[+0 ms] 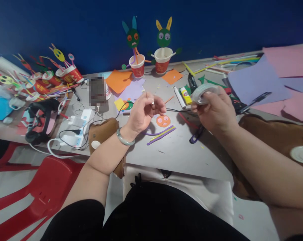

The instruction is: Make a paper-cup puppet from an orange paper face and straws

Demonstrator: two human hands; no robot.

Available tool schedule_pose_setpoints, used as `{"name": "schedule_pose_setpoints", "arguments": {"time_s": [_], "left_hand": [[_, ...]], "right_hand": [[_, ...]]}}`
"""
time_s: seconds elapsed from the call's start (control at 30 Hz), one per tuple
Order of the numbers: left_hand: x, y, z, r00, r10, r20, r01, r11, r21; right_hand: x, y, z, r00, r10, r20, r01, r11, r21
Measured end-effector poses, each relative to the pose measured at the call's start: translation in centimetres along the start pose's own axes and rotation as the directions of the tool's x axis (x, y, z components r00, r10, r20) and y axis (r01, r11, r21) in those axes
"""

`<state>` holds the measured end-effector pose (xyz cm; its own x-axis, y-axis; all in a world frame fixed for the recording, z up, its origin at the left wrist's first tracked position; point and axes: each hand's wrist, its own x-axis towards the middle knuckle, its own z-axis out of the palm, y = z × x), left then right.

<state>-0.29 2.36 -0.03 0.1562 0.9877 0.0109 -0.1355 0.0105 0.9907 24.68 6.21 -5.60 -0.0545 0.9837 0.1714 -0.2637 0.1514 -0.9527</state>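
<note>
**Tape roll in right hand, left pinching a small bit**

Right hand (pixel 214 112), frame centre-right, fingers closed round a clear tape roll (pixel 203 93) held above the bench (pixel 176 150). Left hand (pixel 143 112) at centre, fingertips pinched shut on something small and pale; can't tell what. Orange paper face (pixel 163 121) and purple/yellow straws (pixel 161 134) lie on the bench between the hands. Glue stick (pixel 185 95) behind: label unreadable. Red print on paper cups (pixel 137 68), illegible

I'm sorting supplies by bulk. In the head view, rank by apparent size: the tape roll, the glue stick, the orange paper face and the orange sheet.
1. Orange sheet
2. Tape roll, in the right hand and nearer the camera, so unsure
3. Orange paper face and glue stick look alike; not ranked.
</note>
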Motion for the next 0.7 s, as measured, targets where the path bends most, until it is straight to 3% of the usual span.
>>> {"name": "schedule_pose_setpoints", "arguments": {"time_s": [0.1,0.23,0.33,0.7], "left_hand": [[0.0,0.1,-0.1,1.0,0.017,-0.019,-0.017,1.0,0.006],[0.0,-0.1,0.1,0.998,0.057,-0.039,-0.057,0.998,0.008],[0.0,-0.5,0.4,0.996,0.082,-0.033,-0.08,0.995,0.061],[0.5,-1.6,0.0,0.981,0.192,0.007,-0.192,0.978,0.082]], "right_hand": [[1.0,0.4,-0.8,0.999,-0.019,-0.026,0.019,1.0,0.023],[1.1,0.4,-0.4,0.992,0.115,-0.051,-0.111,0.991,0.076],[0.6,0.2,0.3,0.988,0.157,0.005,-0.157,0.986,0.064],[-0.2,1.0,0.6,0.99,0.074,0.118,-0.069,0.997,-0.044]]}}
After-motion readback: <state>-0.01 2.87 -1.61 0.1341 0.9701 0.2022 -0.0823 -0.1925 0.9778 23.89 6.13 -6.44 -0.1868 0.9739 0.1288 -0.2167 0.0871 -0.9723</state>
